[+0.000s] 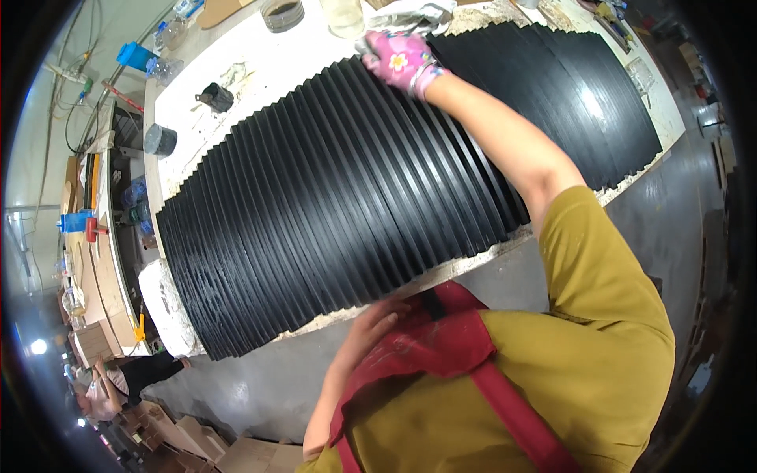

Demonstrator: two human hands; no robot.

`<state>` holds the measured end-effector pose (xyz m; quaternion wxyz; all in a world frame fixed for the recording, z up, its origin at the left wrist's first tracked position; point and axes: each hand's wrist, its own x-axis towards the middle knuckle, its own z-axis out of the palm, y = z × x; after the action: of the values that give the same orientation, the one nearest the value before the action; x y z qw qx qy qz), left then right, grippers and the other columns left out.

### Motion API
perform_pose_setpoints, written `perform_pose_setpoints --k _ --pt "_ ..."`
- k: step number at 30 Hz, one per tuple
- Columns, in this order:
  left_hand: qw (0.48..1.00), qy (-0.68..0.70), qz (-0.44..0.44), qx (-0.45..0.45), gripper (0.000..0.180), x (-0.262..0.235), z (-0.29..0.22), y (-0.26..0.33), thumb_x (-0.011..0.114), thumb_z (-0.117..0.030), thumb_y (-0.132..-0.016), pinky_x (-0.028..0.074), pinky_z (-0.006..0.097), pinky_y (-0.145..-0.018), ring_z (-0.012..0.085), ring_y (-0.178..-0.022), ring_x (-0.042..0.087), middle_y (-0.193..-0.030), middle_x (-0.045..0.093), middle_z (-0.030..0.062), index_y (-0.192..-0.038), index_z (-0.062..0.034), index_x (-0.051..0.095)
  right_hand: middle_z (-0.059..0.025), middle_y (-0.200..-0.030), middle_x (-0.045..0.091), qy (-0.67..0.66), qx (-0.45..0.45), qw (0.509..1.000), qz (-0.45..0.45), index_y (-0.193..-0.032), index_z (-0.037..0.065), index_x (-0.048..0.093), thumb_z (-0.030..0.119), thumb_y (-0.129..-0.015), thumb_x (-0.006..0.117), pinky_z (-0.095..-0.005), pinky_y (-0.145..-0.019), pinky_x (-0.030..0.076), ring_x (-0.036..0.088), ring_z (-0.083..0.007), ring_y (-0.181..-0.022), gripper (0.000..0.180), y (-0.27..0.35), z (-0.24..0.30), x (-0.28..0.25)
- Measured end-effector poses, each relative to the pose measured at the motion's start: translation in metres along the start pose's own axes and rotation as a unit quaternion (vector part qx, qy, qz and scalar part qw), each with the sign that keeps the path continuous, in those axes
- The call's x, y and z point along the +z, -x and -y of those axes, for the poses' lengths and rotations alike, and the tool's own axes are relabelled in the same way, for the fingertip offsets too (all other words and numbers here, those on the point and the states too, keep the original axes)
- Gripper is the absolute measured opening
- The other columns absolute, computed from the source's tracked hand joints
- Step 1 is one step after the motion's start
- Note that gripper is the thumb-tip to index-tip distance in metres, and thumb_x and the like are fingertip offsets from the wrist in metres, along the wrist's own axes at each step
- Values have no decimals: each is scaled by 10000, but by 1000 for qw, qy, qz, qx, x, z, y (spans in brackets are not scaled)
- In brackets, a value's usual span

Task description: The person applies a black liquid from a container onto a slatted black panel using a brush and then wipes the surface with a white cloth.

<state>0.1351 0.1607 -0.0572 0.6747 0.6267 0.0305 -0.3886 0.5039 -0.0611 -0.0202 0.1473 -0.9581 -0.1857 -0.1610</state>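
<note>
A long row of black ribbed strips (315, 173) lies side by side across the white table, their ends reaching both long edges. My right hand (400, 63), in a pink flowered glove, is stretched over the strips to their far ends. Its fingers are bent, and what they hold, if anything, is hidden. Close beyond that hand stands a clear plastic cup (343, 17). My bare left hand (372, 325) is low at the table's near edge, against my red apron (426, 347). Its visible fingers lie stretched out, partly covered at the tips.
Flatter black strips (560, 94) cover the table's right part. On the white tabletop (252, 55) stand a round dish of dark liquid (282, 14), a black cup (214, 97) and a grey cup (160, 139). A person (106, 390) and cardboard boxes (189, 437) are at lower left.
</note>
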Motion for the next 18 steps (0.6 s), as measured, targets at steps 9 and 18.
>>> perform_pose_setpoints --k 9,18 --pt "990 138 4 -13 509 -4 8 -1 518 -287 -939 421 309 -942 187 -1085 534 -1150 586 114 -1322 31 408 -82 -639 581 -145 -339 924 100 -858 93 561 237 -813 510 -377 -551 487 599 -220 -554 159 182 128 -62" --pt "991 123 44 -12 472 -16 21 -10 503 -202 -950 429 238 -858 101 -988 557 -1101 607 67 -1353 -3 360 -102 -791 587 81 -126 986 70 -1043 6 538 215 -764 589 -386 -638 469 588 -241 -662 352 198 116 -49"
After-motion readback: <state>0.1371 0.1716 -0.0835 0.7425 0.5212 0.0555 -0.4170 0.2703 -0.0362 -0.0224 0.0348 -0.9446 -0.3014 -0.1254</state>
